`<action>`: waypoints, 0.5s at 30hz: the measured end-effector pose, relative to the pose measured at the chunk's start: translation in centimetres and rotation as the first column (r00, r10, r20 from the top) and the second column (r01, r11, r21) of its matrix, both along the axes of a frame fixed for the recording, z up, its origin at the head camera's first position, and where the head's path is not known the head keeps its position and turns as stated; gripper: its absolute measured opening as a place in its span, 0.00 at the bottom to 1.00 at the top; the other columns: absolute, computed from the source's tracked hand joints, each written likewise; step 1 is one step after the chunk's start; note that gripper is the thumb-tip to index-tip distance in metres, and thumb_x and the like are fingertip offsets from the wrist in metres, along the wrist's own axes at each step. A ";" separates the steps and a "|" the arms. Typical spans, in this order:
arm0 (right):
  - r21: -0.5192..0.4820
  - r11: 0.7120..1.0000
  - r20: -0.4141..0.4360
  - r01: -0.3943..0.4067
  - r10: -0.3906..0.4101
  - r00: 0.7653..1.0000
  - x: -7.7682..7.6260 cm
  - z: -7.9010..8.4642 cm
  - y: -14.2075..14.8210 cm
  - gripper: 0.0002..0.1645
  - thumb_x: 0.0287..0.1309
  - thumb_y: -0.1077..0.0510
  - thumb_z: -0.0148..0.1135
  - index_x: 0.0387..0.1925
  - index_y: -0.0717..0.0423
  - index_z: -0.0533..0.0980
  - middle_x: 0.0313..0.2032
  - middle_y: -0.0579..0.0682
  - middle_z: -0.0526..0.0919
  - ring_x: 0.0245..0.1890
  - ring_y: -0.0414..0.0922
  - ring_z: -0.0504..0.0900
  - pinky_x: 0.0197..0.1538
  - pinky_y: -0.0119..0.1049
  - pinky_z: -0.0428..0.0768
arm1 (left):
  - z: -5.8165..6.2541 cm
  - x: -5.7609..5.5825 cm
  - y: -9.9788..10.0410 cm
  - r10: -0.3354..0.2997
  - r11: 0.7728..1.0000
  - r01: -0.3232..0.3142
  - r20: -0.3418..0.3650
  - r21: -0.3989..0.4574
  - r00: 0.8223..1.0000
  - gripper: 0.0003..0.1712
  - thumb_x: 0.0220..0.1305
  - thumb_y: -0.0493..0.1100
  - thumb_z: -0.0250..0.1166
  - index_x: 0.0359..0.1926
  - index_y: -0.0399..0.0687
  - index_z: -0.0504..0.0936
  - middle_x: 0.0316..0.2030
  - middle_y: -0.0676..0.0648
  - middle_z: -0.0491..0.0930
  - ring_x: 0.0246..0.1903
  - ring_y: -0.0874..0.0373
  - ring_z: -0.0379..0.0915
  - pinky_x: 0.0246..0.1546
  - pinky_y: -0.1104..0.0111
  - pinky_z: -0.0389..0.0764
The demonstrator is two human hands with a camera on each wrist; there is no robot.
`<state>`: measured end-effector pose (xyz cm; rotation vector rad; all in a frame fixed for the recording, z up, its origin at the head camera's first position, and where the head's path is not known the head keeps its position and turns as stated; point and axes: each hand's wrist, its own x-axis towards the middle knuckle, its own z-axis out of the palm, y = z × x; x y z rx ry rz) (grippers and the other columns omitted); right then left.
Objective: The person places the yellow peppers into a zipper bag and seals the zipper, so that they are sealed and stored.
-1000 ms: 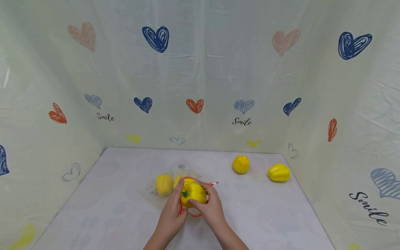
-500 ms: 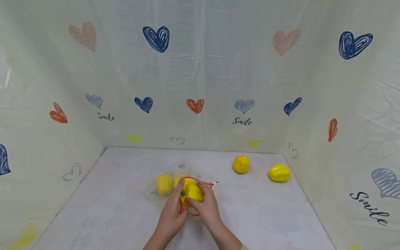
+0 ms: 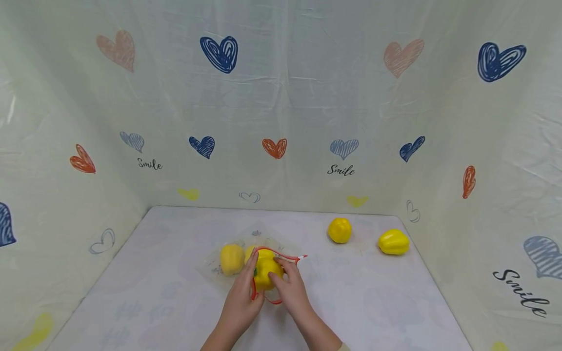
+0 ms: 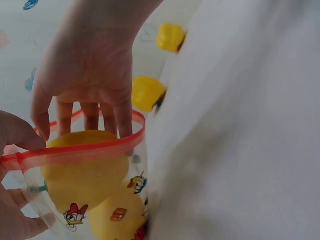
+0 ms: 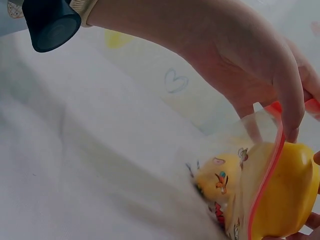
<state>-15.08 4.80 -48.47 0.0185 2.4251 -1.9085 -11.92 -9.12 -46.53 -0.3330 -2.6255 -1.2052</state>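
From afar I see the pepper [image 3: 267, 274] inside the mouth of the bag [image 4: 90, 151], the right hand [image 3: 293, 288] with fingers clasped round it, the left hand [image 3: 240, 295] pinching the bag's rim, and judge the pepper light, firm, slick, best gripped around its sides

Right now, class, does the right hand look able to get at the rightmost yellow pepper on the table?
Probably, once it lets go: the right hand holds another pepper at the mouth of the red-rimmed bag. Nothing stands between that hand and the rightmost pepper, so the way looks free.
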 end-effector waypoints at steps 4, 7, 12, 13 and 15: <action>-0.045 0.999 0.016 -0.003 0.004 1.000 0.0 -0.4 0.3 0.26 0.58 0.54 0.66 0.59 0.50 0.75 0.59 0.52 0.72 0.58 0.54 0.70 0.57 0.50 0.78 | -0.1 0.0 -0.1 -0.005 1.000 0.005 -0.013 0.003 1.000 0.50 0.48 0.25 0.67 0.73 0.41 0.58 0.73 0.47 0.57 0.69 0.49 0.57 0.64 0.55 0.63; -0.055 0.999 0.029 0.001 0.001 1.000 -0.1 -0.5 0.4 0.26 0.56 0.54 0.68 0.58 0.49 0.76 0.59 0.50 0.73 0.58 0.54 0.70 0.57 0.50 0.77 | -0.1 0.0 -0.1 -0.006 1.000 0.006 -0.009 -0.001 1.000 0.50 0.48 0.25 0.67 0.74 0.41 0.58 0.73 0.47 0.57 0.69 0.49 0.57 0.64 0.54 0.63; -0.051 0.999 0.047 -0.006 0.008 0.999 -0.5 -0.8 0.4 0.24 0.53 0.55 0.70 0.53 0.48 0.78 0.58 0.48 0.74 0.59 0.54 0.70 0.60 0.54 0.74 | -0.1 0.0 0.0 -0.009 1.000 0.009 0.011 0.001 1.000 0.50 0.49 0.25 0.67 0.74 0.40 0.57 0.73 0.48 0.56 0.69 0.48 0.56 0.64 0.54 0.63; -0.047 0.999 0.044 -0.011 0.013 0.999 -0.6 -0.8 0.4 0.23 0.52 0.55 0.71 0.52 0.49 0.78 0.57 0.48 0.74 0.59 0.54 0.71 0.60 0.54 0.74 | -0.1 0.0 0.0 -0.009 1.000 0.009 0.013 0.002 1.000 0.50 0.48 0.25 0.67 0.74 0.41 0.57 0.73 0.48 0.56 0.69 0.48 0.56 0.64 0.54 0.63; -0.035 0.999 0.040 -0.029 0.031 0.999 -0.7 -0.8 0.4 0.23 0.51 0.56 0.71 0.51 0.50 0.78 0.56 0.49 0.75 0.58 0.55 0.71 0.60 0.56 0.73 | -0.2 -0.1 0.0 -0.009 1.000 0.009 0.015 0.001 1.000 0.51 0.48 0.25 0.67 0.74 0.41 0.57 0.73 0.48 0.56 0.69 0.48 0.56 0.64 0.54 0.63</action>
